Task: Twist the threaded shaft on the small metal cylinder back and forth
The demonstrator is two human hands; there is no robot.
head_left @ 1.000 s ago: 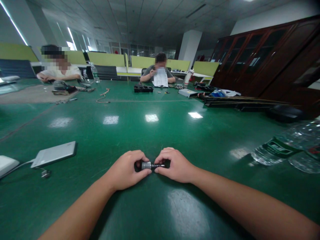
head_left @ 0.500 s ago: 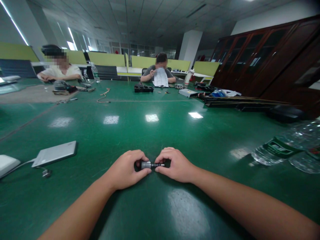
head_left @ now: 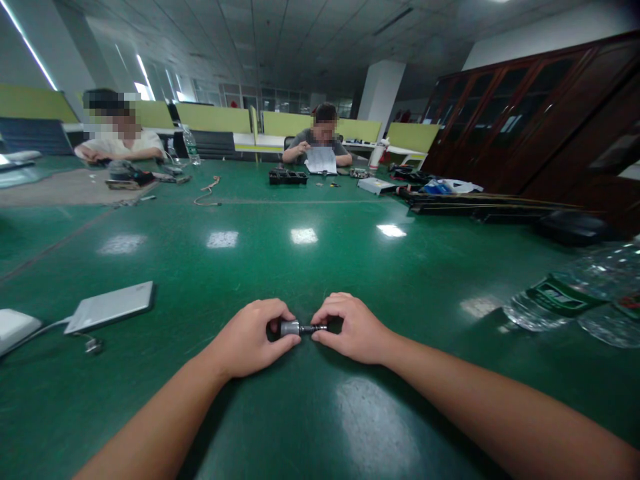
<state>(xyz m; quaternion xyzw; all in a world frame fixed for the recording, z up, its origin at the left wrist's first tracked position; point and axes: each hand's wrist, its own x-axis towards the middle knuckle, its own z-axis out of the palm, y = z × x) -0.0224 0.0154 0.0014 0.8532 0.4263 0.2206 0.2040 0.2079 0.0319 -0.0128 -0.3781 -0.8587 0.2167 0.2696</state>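
A small grey cylinder (head_left: 290, 328) with a dark end lies between the thumb and fingers of my left hand (head_left: 253, 337), which is closed around it. From its right side runs a thin dark ridged shaft (head_left: 309, 329), in line with the cylinder. The thumb and fingers of my right hand (head_left: 353, 330) are closed about the shaft's far end, whose light tip shows between them. Both hands rest low over the green table (head_left: 280, 260). A narrow gap separates the two sets of fingertips. The cylinder's left end is partly hidden by my left fingers.
At left lie a silver flat box (head_left: 111, 307) with a white cable and a small metal piece (head_left: 93, 345). Clear plastic bottles (head_left: 555, 300) lie at right. Long dark strips (head_left: 450, 202) and a black tray (head_left: 287, 177) are farther back. Two people sit across the table.
My hands have drawn slightly apart, and a little more of the ridged shaft shows between the fingertips. Across the table, a person's papers have come down a little.
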